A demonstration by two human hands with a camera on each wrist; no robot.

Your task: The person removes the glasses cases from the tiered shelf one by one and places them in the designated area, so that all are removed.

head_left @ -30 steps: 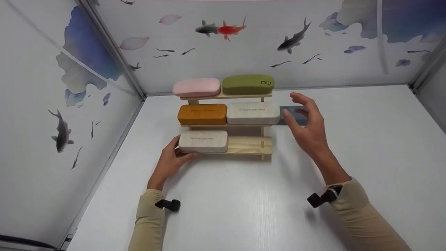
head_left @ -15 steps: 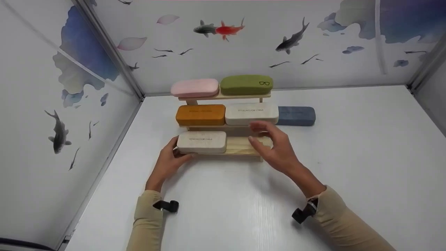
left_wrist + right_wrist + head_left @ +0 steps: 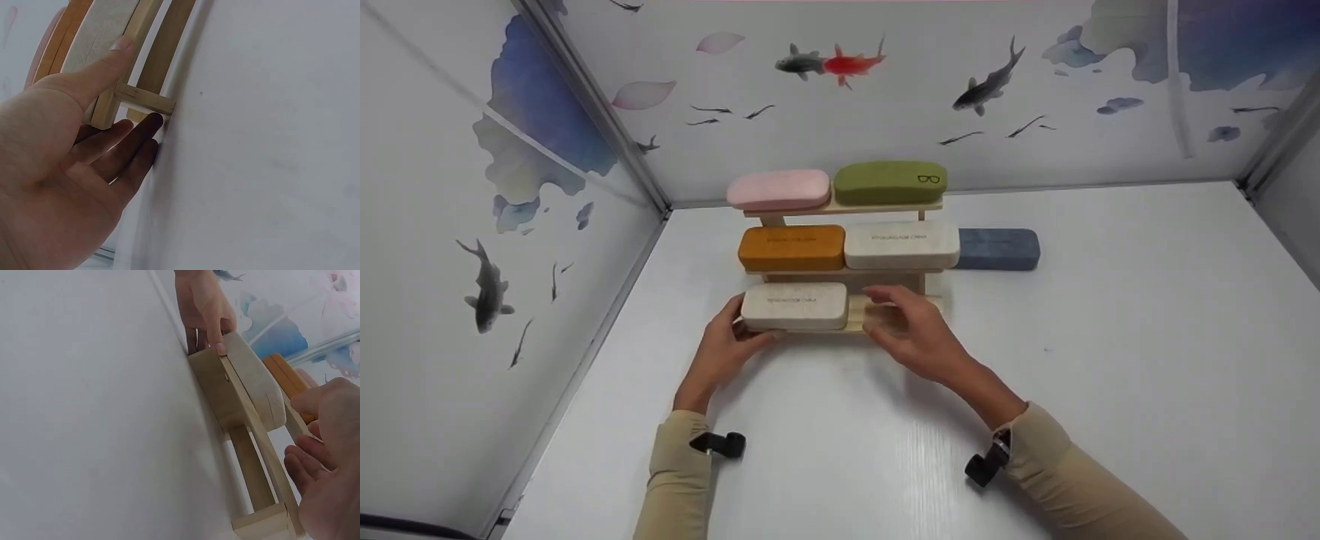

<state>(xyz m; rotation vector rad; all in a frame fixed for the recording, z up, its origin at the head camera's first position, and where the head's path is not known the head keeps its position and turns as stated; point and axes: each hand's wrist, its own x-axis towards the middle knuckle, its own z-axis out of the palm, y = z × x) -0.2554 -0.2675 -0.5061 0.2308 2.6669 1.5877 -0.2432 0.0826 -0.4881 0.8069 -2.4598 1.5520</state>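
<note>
Off-white case (image 3: 795, 306) (bottom shelf (image 3: 856, 321)) between left fingers (image 3: 126, 148) and right fingers (image 3: 894, 294)

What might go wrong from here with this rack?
The left hand grips the wooden rack; a tug might shift it. The pink glasses case seems to overhang the left end of the top shelf; jolted, it could fall. The right hand, near the cream glasses case, might bump it.
</note>
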